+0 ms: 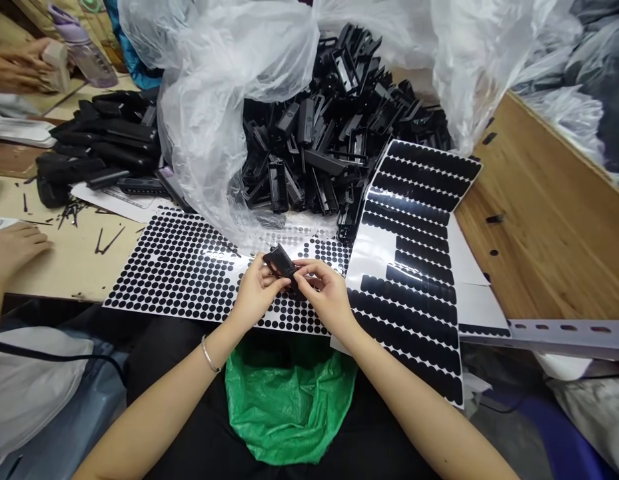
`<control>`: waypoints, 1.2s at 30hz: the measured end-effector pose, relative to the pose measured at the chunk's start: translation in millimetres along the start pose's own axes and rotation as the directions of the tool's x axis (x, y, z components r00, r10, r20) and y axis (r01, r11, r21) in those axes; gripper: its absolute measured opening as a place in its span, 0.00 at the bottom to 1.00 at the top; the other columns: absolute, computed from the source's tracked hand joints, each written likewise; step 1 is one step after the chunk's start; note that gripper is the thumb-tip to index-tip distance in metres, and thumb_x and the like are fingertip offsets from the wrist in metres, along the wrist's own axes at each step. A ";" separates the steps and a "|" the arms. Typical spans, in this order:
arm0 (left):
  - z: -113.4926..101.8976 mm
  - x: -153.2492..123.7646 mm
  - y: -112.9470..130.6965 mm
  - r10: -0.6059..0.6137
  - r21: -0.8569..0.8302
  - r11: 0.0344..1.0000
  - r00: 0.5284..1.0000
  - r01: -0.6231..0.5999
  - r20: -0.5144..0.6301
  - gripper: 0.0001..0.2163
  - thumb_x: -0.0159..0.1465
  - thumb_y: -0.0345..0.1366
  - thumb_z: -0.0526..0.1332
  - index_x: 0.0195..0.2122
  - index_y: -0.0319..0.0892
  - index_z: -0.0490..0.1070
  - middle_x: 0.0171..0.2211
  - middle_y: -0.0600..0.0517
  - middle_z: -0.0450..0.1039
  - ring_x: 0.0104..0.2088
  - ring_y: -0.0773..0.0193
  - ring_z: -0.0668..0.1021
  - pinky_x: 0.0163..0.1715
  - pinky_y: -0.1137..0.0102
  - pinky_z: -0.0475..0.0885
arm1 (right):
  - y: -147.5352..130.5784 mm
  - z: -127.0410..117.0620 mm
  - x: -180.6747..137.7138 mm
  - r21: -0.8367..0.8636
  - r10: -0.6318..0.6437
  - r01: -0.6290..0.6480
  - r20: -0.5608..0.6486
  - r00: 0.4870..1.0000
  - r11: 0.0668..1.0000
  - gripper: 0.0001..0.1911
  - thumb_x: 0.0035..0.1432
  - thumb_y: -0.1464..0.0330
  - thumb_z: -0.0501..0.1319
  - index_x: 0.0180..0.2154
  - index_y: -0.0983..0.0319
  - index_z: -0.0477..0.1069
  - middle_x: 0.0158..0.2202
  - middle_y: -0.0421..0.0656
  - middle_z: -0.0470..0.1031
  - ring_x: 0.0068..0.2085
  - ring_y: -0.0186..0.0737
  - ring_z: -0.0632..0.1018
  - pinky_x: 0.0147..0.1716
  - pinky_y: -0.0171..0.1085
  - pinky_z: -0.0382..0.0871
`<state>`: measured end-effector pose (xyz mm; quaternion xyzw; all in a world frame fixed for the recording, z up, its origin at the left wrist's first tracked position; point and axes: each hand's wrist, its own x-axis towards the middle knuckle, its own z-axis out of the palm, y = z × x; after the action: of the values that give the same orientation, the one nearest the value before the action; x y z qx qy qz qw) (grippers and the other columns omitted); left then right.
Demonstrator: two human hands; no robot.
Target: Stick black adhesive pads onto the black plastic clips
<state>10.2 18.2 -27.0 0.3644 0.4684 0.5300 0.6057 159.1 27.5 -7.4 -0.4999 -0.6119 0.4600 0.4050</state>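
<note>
Between my two hands is a small black plastic part [280, 261], tilted over the near edge of the table. My left hand [256, 287] grips its left side, thumb in front and fingers behind. At its right end, the fingers of my right hand [325, 288] are closed in a pinch against the part; whether a small piece is between them I cannot make out. Beneath my hands lies a white sheet of round black stickers [189, 267], with some gaps in its rows. To the right, a folded sheet of black oblong stickers [409, 307] leans up at its far end.
A heap of similar black parts [314, 133] sits in a clear plastic bag [204, 113] behind the sheets. Larger black pieces [104, 140] are piled left. A wooden board [549, 213] stands right. A green sack [292, 400] hangs below. Other people's hands [19, 250] show at left.
</note>
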 end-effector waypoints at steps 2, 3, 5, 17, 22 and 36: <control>-0.1 -0.5 0.2 0.000 0.009 1.000 1.000 0.000 -0.002 0.18 0.51 0.32 0.70 0.37 0.44 0.62 0.30 0.55 0.76 0.29 0.66 0.79 0.31 0.72 0.74 | 0.5 0.4 -0.4 0.003 0.001 -0.001 -0.007 1.000 1.000 0.06 0.57 0.65 0.61 0.29 0.59 0.71 0.46 0.47 0.78 0.47 0.44 0.78 0.43 0.44 0.76; -0.1 -0.7 0.2 -0.001 0.016 1.000 1.000 0.001 -0.003 0.18 0.51 0.32 0.70 0.37 0.44 0.62 0.30 0.55 0.75 0.29 0.65 0.79 0.31 0.72 0.74 | 0.6 0.7 -0.8 0.005 0.002 -0.001 -0.012 1.000 1.000 0.06 0.57 0.65 0.62 0.29 0.59 0.71 0.46 0.47 0.78 0.47 0.44 0.78 0.43 0.43 0.77; 0.2 -1.3 0.2 -0.001 0.030 1.000 1.000 0.001 -0.004 0.18 0.50 0.32 0.70 0.37 0.44 0.62 0.29 0.55 0.75 0.29 0.64 0.80 0.32 0.71 0.74 | 0.2 1.4 -2.0 0.015 0.006 -0.005 -0.022 1.000 1.000 0.05 0.56 0.65 0.62 0.29 0.59 0.71 0.46 0.47 0.78 0.47 0.44 0.78 0.43 0.44 0.77; -3.9 -0.2 2.7 -0.038 0.051 0.998 0.998 0.036 0.044 0.18 0.50 0.33 0.71 0.37 0.43 0.63 0.32 0.52 0.77 0.32 0.61 0.80 0.34 0.68 0.75 | 6.6 -7.0 10.0 0.177 0.184 -0.182 0.007 0.983 0.967 0.20 0.41 0.59 0.74 0.27 0.58 0.64 0.37 0.44 0.80 0.39 0.43 0.81 0.43 0.46 0.77; -1.9 -2.9 3.9 -0.083 0.015 0.997 0.992 0.082 0.092 0.22 0.49 0.36 0.73 0.41 0.43 0.64 0.36 0.48 0.78 0.39 0.56 0.81 0.40 0.64 0.75 | 3.0 -0.9 7.1 0.016 0.081 -0.085 0.165 0.983 0.996 0.16 0.51 0.60 0.69 0.41 0.58 0.70 0.40 0.44 0.80 0.43 0.44 0.82 0.45 0.44 0.77; -1.1 -1.8 -1.1 -0.172 0.071 0.984 0.974 0.163 0.146 0.24 0.53 0.35 0.69 0.49 0.44 0.63 0.42 0.45 0.78 0.46 0.51 0.81 0.46 0.56 0.76 | -20.1 -125.0 -18.9 -0.956 0.102 0.085 0.117 0.988 0.280 0.16 0.46 0.75 0.71 0.38 0.54 0.80 0.40 0.47 0.73 0.39 0.50 0.72 0.25 0.40 0.63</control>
<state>9.5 16.1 -28.0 0.3806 0.4655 0.4338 0.6710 277.0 27.1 42.5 -0.6087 -0.7919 0.0402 -0.0276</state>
